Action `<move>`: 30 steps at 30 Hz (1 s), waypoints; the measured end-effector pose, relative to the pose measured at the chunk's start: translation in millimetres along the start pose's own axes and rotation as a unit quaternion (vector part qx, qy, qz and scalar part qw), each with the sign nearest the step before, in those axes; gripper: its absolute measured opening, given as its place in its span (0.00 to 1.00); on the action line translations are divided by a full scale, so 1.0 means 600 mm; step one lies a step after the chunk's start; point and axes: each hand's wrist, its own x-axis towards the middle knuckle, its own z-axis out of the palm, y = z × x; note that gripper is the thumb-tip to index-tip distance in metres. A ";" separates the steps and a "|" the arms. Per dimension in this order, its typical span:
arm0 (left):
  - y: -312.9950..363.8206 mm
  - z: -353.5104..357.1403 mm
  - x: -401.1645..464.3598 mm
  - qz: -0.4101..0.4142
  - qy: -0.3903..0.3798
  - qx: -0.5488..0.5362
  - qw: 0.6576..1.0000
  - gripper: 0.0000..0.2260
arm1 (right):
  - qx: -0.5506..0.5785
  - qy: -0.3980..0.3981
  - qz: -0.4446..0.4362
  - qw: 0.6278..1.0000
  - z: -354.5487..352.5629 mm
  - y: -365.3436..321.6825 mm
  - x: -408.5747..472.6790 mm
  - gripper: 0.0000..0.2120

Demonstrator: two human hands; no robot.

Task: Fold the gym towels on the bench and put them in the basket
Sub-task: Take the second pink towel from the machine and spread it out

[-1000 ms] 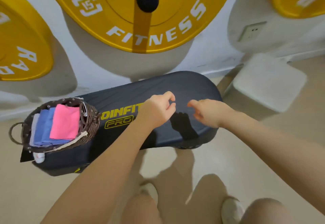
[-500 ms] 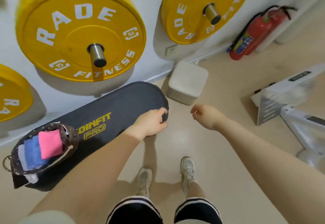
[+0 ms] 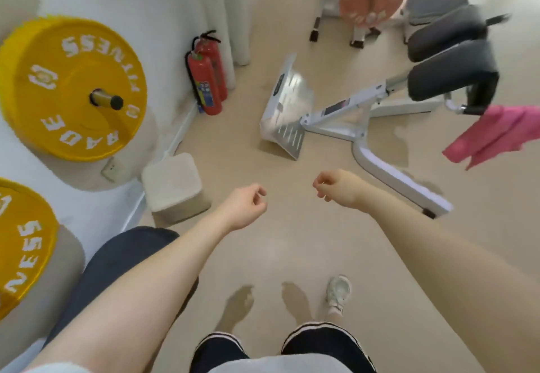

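A: At the frame's lower left, only the end of the bench (image 3: 125,258) is showing; the view is swinging right, and the basket is dropping out of sight.

B: The left hand (image 3: 244,207) and right hand (image 3: 336,188) are hanging loosely curled over the floor, holding nothing. A pink towel (image 3: 496,135) is draping off the hyperextension machine (image 3: 380,103) at right, probably the next pickup.

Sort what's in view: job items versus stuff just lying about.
Job: pink cloth towel draped at the right edge; dark padded bench; empty left hand; empty right hand.
Lying about: red fire extinguishers; yellow weight plates; white cube stool.
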 end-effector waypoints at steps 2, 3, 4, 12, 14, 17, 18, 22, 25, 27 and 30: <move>0.082 0.031 0.051 0.028 -0.026 0.022 0.999 0.13 | 0.019 0.020 0.019 0.999 -0.053 0.075 -0.011 0.12; 0.126 0.047 0.075 0.041 -0.034 0.033 0.998 0.13 | 0.022 0.027 0.029 0.999 -0.079 0.115 -0.018 0.12; 0.171 0.063 0.099 0.052 -0.042 0.040 0.997 0.14 | 0.019 0.032 0.038 0.999 -0.107 0.156 -0.027 0.12; 0.513 0.190 0.264 0.155 -0.106 0.080 0.979 0.15 | 0.051 0.115 0.133 0.983 -0.333 0.462 -0.086 0.08; 0.576 0.215 0.296 0.173 -0.123 0.087 0.973 0.15 | 0.078 0.142 0.151 0.975 -0.369 0.513 -0.095 0.07; 0.653 0.246 0.357 0.197 -0.139 0.111 0.964 0.14 | 0.074 0.133 0.161 0.975 -0.416 0.585 -0.097 0.10; 0.675 0.255 0.381 0.204 -0.139 0.118 0.962 0.15 | 0.068 0.132 0.169 0.974 -0.434 0.608 -0.093 0.11; 0.764 0.283 0.494 0.214 -0.137 0.122 0.959 0.16 | 0.082 0.151 0.197 0.965 -0.517 0.693 -0.057 0.14; 0.840 0.306 0.600 0.216 -0.136 0.099 0.962 0.17 | 0.073 0.163 0.192 0.965 -0.600 0.749 0.008 0.14; 0.891 0.323 0.682 0.230 -0.123 0.110 0.959 0.20 | 0.066 0.181 0.182 0.964 -0.658 0.784 0.067 0.14; 0.964 0.341 0.804 0.241 -0.100 0.143 0.955 0.25 | 0.051 0.196 0.182 0.962 -0.742 0.840 0.166 0.15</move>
